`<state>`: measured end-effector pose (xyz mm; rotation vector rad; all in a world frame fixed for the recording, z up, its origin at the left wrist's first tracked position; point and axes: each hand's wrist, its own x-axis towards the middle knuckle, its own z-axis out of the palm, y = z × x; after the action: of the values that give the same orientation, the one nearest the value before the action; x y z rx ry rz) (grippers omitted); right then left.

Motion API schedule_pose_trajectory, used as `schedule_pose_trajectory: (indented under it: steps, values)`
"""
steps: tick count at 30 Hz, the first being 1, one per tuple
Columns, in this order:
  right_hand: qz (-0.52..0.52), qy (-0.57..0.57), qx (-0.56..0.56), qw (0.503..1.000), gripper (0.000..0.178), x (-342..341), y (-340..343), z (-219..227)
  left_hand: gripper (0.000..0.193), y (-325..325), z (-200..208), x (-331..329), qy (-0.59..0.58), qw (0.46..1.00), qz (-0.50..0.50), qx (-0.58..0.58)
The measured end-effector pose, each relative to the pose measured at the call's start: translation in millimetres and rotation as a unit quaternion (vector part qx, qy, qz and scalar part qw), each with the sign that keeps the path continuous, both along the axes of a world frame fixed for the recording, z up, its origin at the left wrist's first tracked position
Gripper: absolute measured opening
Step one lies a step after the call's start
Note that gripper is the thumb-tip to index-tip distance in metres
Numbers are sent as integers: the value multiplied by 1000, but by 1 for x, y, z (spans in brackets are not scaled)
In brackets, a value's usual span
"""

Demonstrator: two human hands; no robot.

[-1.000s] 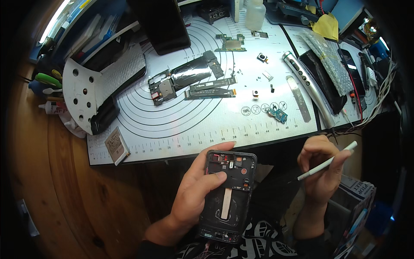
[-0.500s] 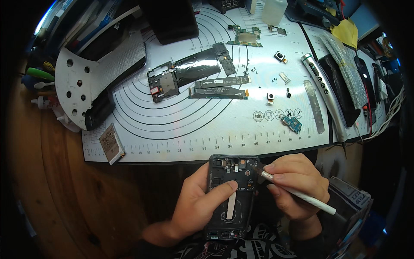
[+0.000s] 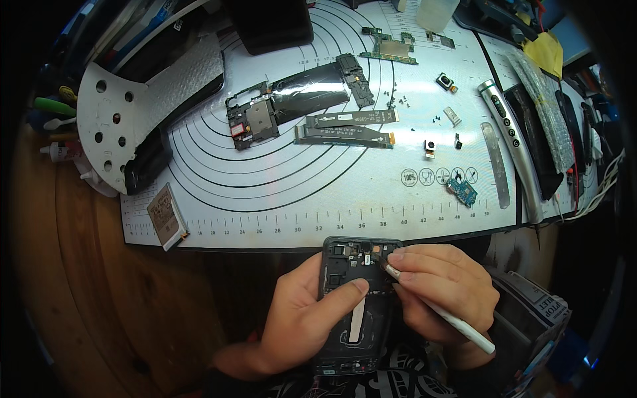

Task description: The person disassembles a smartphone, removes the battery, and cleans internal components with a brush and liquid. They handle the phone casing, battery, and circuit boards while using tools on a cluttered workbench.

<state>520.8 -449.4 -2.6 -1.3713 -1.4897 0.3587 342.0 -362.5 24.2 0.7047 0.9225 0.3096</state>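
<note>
A stripped black phone frame [image 3: 370, 318] is held upright in front of me, below the table edge. My left hand [image 3: 302, 315] is closed around its left side, with the thumb pressed on the inner face above a white strip [image 3: 357, 322]. Pinched in my right hand [image 3: 446, 282] is a slim white-handled, pen-like tool [image 3: 464, 328] with a metal collar. The tool's narrow tip is at the upper right part of the frame, among small connectors and openings. Whether the tip touches the frame, I cannot tell. Fingers hide part of the frame's right edge.
On the white ruled mat [image 3: 279, 222] lie a battery [image 3: 167, 215], a black phone midsection [image 3: 255, 123], two flex cables [image 3: 345, 136], a green circuit board [image 3: 391, 48], a small blue board [image 3: 462, 192], camera modules [image 3: 430, 147] and tiny screws. A silver pen-shaped device [image 3: 511, 136] lies at right.
My right hand has moved left, bringing the tool's tip further over the phone frame. The tool's handle now slopes more steeply. My left hand keeps its grip, and the view has shifted slightly.
</note>
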Motion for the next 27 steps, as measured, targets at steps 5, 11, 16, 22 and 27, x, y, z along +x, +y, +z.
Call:
schedule_pose_trajectory:
  steps: [5,11,16,22,27]
  values:
    - [-1,-39,7,999,30,0,1,4,27,-3,-2,-1,-9,1000,4,2]
    - [4,-98,24,995,28,-3,1,9,27,-7,-5,1,-19,999,13,29]
    - [8,-119,30,992,28,-3,3,10,27,-8,-7,1,-16,999,16,38]
    - [2,-134,30,990,28,-5,6,15,31,-4,-3,2,4,999,2,44]
    - [-22,-68,8,997,31,-3,0,5,27,-4,-5,-1,-19,999,-1,34]
